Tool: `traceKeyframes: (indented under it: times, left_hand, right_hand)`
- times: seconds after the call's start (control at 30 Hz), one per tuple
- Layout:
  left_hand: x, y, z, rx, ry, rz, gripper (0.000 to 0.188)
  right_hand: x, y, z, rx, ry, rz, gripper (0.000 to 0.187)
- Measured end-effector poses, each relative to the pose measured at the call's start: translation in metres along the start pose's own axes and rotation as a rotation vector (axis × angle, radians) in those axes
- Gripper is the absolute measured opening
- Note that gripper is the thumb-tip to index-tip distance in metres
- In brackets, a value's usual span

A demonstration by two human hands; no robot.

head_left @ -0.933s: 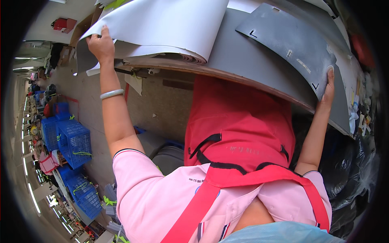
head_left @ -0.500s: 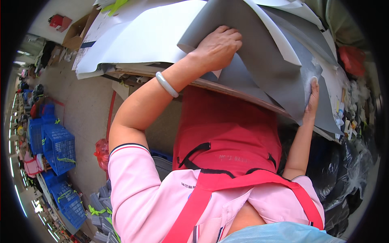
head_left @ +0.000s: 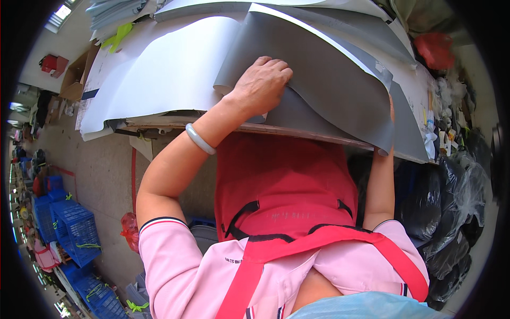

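A large flexible sheet (head_left: 324,69), grey on the face toward me and white along its turned edge, bows up over the worktable. My left hand (head_left: 264,85), a pale bangle on its wrist, is closed on the near edge of this grey sheet, left of its middle. At the sheet's right end my right hand (head_left: 391,125) grips the edge; most of its fingers are hidden behind the sheet, with a fingertip showing below. Under and beside it lie more sheets, a white one (head_left: 170,69) on the left and a grey one (head_left: 411,117) on the right.
The table's front edge (head_left: 303,135) runs close to my red apron. Blue plastic crates (head_left: 77,228) stand on the floor at left, near a red bag (head_left: 129,229). Black plastic bags (head_left: 425,207) crowd the right side. A stack of sheets (head_left: 114,16) sits at the back left.
The sheet's right end has come down and spread out over my right hand, which was in plain view before. My left hand keeps its hold. The whole view has shifted slightly.
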State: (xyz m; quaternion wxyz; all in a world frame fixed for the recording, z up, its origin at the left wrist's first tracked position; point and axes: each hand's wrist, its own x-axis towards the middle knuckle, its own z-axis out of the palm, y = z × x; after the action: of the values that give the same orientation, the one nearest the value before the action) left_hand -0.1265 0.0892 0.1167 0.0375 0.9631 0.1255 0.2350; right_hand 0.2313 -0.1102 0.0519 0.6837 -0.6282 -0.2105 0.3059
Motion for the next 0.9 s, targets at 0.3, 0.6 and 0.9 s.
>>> traceKeyframes:
  times: [0.3,0.6,0.9]
  left_hand:
    - [0.027,0.017,-0.027,-0.417,0.088,-0.159,0.013]
    - [0.088,0.172,0.001,-0.902,0.349,0.029,0.01]
    - [0.075,0.198,0.096,-0.614,0.06,0.039,0.014]
  right_hand:
    - [-0.007,0.004,-0.008,-0.003,0.027,-0.01,0.035]
    - [-0.007,0.007,0.001,0.001,0.059,-0.073,0.035]
    - [-0.008,0.007,0.005,-0.013,0.105,-0.124,0.034]
